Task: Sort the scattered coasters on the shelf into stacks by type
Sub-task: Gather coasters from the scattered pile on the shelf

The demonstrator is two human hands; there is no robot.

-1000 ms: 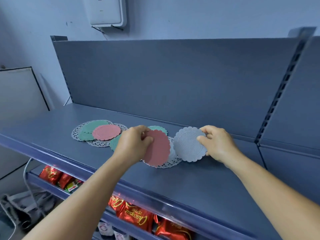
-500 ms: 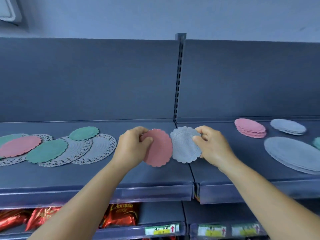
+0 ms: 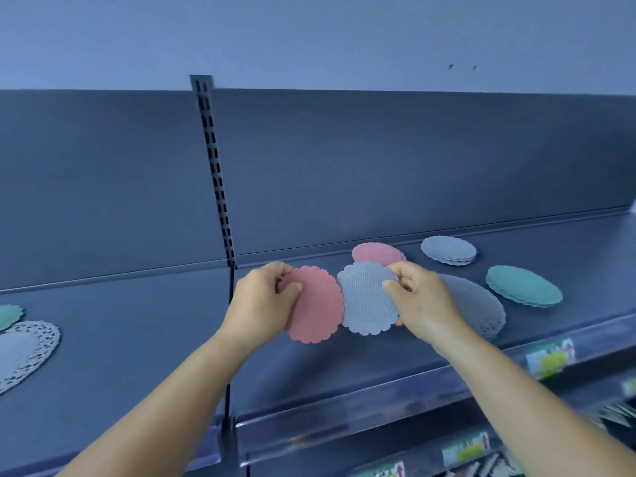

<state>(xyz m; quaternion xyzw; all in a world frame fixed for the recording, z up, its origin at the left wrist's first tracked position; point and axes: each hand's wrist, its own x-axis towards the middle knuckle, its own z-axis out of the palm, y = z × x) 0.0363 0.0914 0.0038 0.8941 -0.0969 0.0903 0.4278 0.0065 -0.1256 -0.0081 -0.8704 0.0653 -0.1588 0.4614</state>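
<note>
My left hand (image 3: 261,302) grips a pink scalloped coaster (image 3: 315,306) by its left edge, held above the shelf (image 3: 137,339). My right hand (image 3: 421,301) pinches a grey scalloped coaster (image 3: 366,301) by its right edge, and its left rim touches the pink one. Behind them on the right shelf section lie a pink stack (image 3: 377,253), a grey stack (image 3: 449,250), a green stack (image 3: 523,285) and a pile of large grey lace doilies (image 3: 481,306), partly hidden by my right hand.
At the far left lie a large white lace doily (image 3: 25,352) and a green coaster (image 3: 8,315). A slotted upright (image 3: 215,166) splits the back panel. Price labels (image 3: 549,358) line the shelf's front edge, with goods on the shelf below.
The view has swung right, from the scattered coasters on the left section to the sorted stacks on the right. Both hands kept their coasters and moved right with them.
</note>
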